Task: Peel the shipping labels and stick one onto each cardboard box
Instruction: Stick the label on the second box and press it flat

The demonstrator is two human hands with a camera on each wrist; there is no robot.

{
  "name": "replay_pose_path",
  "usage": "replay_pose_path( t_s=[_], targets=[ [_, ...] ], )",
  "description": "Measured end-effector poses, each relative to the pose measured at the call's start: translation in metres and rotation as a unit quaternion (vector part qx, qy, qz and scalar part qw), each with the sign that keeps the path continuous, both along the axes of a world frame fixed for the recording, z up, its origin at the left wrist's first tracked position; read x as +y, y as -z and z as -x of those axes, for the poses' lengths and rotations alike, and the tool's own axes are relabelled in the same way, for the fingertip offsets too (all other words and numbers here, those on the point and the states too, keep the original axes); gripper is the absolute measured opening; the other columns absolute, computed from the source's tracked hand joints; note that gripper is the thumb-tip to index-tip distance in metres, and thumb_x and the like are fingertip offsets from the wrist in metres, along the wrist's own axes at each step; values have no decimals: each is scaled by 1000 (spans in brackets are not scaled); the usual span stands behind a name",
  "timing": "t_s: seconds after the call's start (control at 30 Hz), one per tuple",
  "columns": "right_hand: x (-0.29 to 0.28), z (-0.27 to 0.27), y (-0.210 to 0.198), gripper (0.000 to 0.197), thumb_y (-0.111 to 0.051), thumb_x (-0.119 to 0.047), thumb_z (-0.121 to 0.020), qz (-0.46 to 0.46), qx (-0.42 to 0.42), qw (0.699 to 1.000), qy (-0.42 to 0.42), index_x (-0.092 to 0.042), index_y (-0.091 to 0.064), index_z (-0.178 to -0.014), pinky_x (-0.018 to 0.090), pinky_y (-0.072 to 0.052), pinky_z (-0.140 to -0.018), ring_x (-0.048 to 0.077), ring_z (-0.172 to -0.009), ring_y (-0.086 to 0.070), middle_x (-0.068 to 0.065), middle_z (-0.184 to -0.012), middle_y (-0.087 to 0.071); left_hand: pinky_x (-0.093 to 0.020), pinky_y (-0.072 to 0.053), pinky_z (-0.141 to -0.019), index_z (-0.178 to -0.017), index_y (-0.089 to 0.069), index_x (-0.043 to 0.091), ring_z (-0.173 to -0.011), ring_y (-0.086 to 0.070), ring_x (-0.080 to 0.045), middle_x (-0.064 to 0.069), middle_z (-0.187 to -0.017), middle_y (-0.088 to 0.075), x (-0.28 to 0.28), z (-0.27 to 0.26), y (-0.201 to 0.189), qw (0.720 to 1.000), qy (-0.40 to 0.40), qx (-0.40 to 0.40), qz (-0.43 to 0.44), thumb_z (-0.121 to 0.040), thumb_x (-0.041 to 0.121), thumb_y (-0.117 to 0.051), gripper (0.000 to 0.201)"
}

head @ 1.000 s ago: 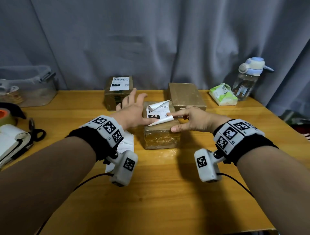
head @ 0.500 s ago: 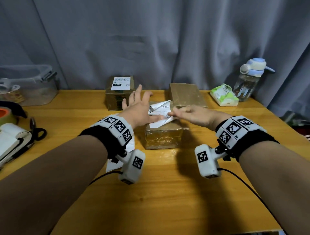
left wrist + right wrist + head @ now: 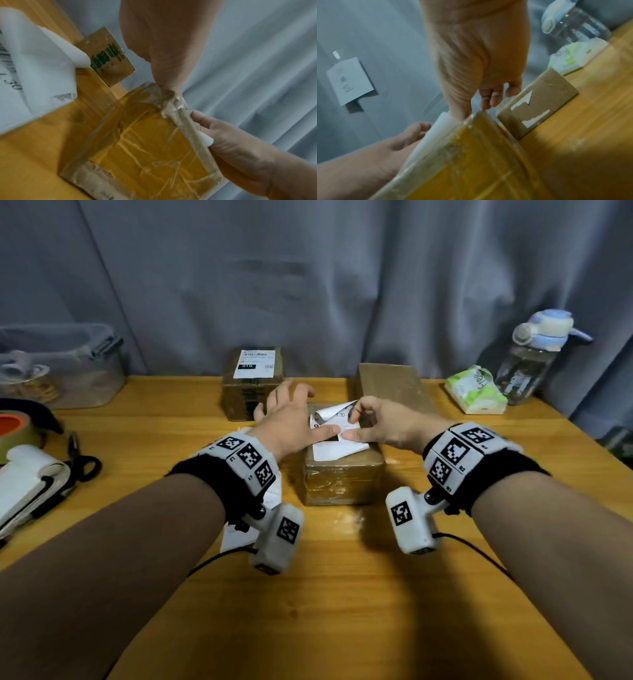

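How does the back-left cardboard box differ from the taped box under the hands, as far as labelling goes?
The back-left box has a white label lying flat on its top; on the taped box the label is crumpled and partly lifted. No hand touches the back-left box; at the taped box the left hand presses the label with its thumb and the right hand pinches it. Both are brown cardboard boxes on the wooden table.

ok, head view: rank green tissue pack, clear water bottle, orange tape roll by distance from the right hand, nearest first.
1. Green tissue pack: back right of the right hand, nearest.
2. Clear water bottle: just beyond the pack, by the curtain.
3. Orange tape roll: far left table edge, farthest.
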State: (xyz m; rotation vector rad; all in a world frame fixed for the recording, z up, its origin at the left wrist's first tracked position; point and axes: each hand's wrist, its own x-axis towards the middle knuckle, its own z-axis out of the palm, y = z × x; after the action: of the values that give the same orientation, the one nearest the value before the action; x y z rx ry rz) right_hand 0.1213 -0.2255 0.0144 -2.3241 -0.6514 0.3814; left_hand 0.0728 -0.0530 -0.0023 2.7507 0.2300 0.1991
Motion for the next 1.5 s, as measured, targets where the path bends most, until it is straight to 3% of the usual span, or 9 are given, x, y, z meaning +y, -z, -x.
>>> replay_pose_path(
  t_s=[0.27, 0.47, 0.63, 0.77, 0.87, 0.97, 1.27, 1.37, 1.5],
  targets=[
    [-20, 14, 7, 61, -73, -42, -77, 50, 99, 993, -41, -33, -35, -123, 29, -44, -93, 16, -104, -52, -1, -113, -54, -48, -17, -112, -132, -31, 30, -141, -15, -28, -6, -153, -12, -2, 1, 0, 1000, 2, -4, -15, -73, 64, -60, 74],
    [-23, 27, 8, 61, -69, -28, -84, -6, 116, 993, -28, -25, -34, -134, 5, -39, -58, 0, -80, -48, -12, -95, -51, -46, -23, -108, -128, -33, 30, -133, -26, -27, -3, -145, -22, -11, 13, -6, 999, 26, -1, -22, -74, 60, -63, 69],
    [-24, 33, 5, 62, -67, -17, -85, -35, 117, 992, -15, -20, -33, -137, -1, -33, -44, 0, -72, -44, -10, -92, -49, -54, -12, -115, -139, -19, 34, -145, -4, -28, -3, -158, 3, -10, 29, -13, 990, 74, 112, -53, -70, 66, -62, 87],
    [-27, 37, -2, 70, -64, -36, -85, 36, 129, 990, -44, -34, -27, -144, 16, -42, -62, 6, -92, -48, -5, -119, -47, -55, -7, -116, -146, 9, 35, -146, 6, -28, -2, -158, 18, -5, 36, -20, 990, 72, 118, -28, -61, 70, -66, 119],
    [-21, 38, -3, 49, -42, -50, -94, 1, 49, 999, 10, -26, -46, -136, 29, -45, -81, 19, -110, -52, 1, -124, -55, -53, -9, -117, -148, 9, 32, -147, 3, -29, -6, -159, 11, -7, 36, -19, 997, 45, 33, 44, -72, 69, -57, 107],
    [-7, 30, 7, 35, -48, -49, -92, -10, -89, 992, 89, -23, -64, -110, 35, -41, -99, 21, -108, -52, 7, -115, -59, -53, -6, -117, -149, 1, 30, -147, 1, -27, -4, -159, 5, -16, 34, -8, 999, 35, -15, 8, -80, 65, -51, 92],
    [-11, 27, 20, 21, -59, -41, -87, 34, -77, 983, 161, -29, -49, -101, 49, -36, -106, 29, -124, -40, 3, -112, -44, -54, 3, -116, -148, 1, 35, -147, 7, -23, 0, -159, 9, 8, 39, 0, 998, 27, 55, 6, -86, 57, -48, 82],
    [-8, 31, 8, 20, -61, -25, -87, 61, -170, 979, 94, -24, -57, -107, 38, -38, -104, 29, -117, -46, 1, -103, -41, -48, -2, -117, -147, -19, 26, -147, -4, -22, -3, -159, -7, 2, 42, -8, 998, 47, -27, -44, -90, 38, -53, 68],
    [-1, 48, 1, 22, -58, -9, -86, 68, -200, 976, -57, -10, -69, -105, 35, -48, -91, 28, -103, -61, 9, -105, -66, -34, -46, -93, -113, -63, 14, -110, -57, -24, -7, -123, -61, -22, 49, -13, 976, 156, -108, -107, -93, 28, -45, 30]
  ],
)
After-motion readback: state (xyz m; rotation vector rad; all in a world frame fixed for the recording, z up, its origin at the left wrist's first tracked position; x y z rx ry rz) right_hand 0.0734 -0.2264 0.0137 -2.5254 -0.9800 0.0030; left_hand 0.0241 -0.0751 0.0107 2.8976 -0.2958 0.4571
